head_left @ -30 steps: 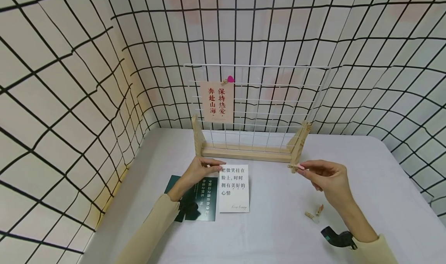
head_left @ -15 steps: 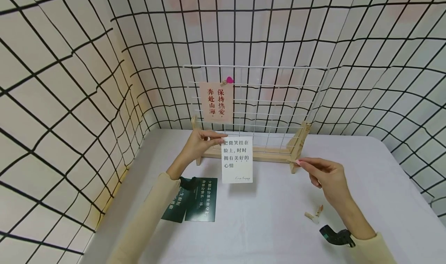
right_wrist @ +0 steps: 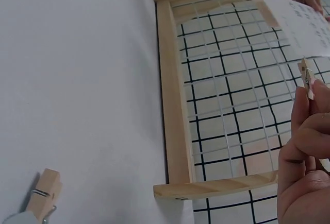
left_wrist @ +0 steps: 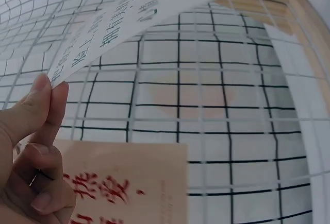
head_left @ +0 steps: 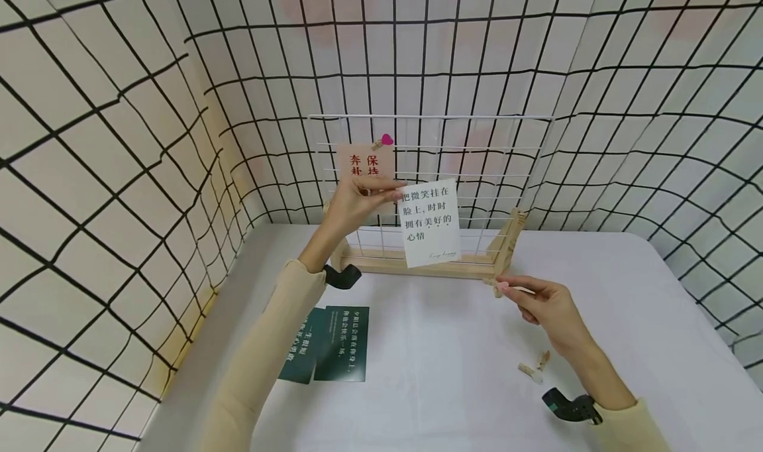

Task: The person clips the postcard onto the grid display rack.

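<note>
My left hand [head_left: 352, 207] pinches a white card [head_left: 432, 230] with dark writing by its upper left corner. The card hangs slightly tilted in front of the white wire rack [head_left: 477, 173]; in the left wrist view thumb and forefinger meet on its corner. Between thumb and fingers my right hand [head_left: 548, 309] holds a small wooden clothespin [right_wrist: 306, 74] with a pink piece on it, near the rack's right foot. Behind my left hand, a pink card [head_left: 365, 162] with red writing hangs on the rack under a clothespin with a magenta heart [head_left: 387, 139]. Its lower part is hidden.
Two dark green cards [head_left: 342, 344] overlap on the white table under my left forearm. Loose clothespins [head_left: 529, 370] lie left of my right wrist. The rack stands in a wooden base [head_left: 417, 265]. Black-gridded white cloth [head_left: 429, 54] walls the back and sides.
My left hand has lifted the white card off the table, up and to the right, to the front of the rack. My right hand, with its clothespin, has shifted only slightly left.
</note>
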The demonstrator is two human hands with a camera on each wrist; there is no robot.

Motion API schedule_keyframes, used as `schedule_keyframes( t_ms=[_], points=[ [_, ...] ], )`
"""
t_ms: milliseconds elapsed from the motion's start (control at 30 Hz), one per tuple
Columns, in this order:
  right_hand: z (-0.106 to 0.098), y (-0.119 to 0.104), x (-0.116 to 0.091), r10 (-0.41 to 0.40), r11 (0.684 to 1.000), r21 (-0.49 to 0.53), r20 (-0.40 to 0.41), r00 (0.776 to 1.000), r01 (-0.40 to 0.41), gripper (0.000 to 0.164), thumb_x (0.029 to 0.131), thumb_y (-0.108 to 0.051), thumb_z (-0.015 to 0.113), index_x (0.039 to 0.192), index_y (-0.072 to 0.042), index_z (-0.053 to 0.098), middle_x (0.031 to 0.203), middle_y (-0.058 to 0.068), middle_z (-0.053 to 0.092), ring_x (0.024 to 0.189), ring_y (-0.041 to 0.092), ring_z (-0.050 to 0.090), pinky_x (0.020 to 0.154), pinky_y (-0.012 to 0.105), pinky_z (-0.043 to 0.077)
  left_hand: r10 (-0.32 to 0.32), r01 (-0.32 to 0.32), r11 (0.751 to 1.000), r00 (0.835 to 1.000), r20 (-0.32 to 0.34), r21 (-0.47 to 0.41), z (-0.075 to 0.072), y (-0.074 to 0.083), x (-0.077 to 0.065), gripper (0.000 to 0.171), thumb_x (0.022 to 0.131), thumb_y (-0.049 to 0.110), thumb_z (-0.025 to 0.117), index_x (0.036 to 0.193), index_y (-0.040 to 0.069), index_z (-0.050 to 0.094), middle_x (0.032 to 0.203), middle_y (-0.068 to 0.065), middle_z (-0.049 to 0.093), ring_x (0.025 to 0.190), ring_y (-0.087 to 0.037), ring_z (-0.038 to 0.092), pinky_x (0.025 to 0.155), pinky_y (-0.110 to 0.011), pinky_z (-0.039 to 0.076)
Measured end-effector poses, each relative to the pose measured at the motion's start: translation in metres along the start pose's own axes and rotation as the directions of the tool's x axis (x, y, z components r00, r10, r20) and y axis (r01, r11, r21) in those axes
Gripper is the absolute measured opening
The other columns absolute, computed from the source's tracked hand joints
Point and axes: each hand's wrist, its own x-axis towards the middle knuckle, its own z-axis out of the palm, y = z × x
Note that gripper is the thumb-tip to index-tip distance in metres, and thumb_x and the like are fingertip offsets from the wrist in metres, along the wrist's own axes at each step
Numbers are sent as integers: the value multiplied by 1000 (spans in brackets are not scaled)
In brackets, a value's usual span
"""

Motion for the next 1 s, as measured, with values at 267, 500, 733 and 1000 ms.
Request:
schedule_keyframes(
  t_ms=[267,500,733,1000],
  points=[
    [1,5,0,-11,1000,-12,59,998,12,26,102,-9,64,126,0,70,101,-11,79,53,16,34,49,40,21,137,-130,985,989,-54,115,1,23,28,19,87,6,82,104,1,81,87,-16,79,63,-9,42,82,-14,43],
    [-1,4,2,16,1000,9,47,999,-16,20,100,-8,67,118,-1,74,98,-11,80,55,19,28,50,39,18,146,-127,971,986,-83,201,5,41,43,15,86,10,83,100,4,82,93,-14,81,58,-4,48,54,-16,35],
    [0,6,3,11,999,34,55,998,-13,16,99,-6,68,113,-4,76,97,-12,80,56,16,28,51,39,18,153,-107,953,977,-146,282,16,48,47,15,84,12,84,97,5,83,94,-13,81,54,-6,47,51,-18,27],
    [0,-2,8,-2,1000,7,19,1000,2,16,100,-9,68,113,-5,76,90,-13,75,56,18,28,55,42,19,225,-128,914,949,-219,386,29,50,52,15,85,19,84,98,10,84,92,-9,81,52,-7,25,50,-20,17]
  ],
)
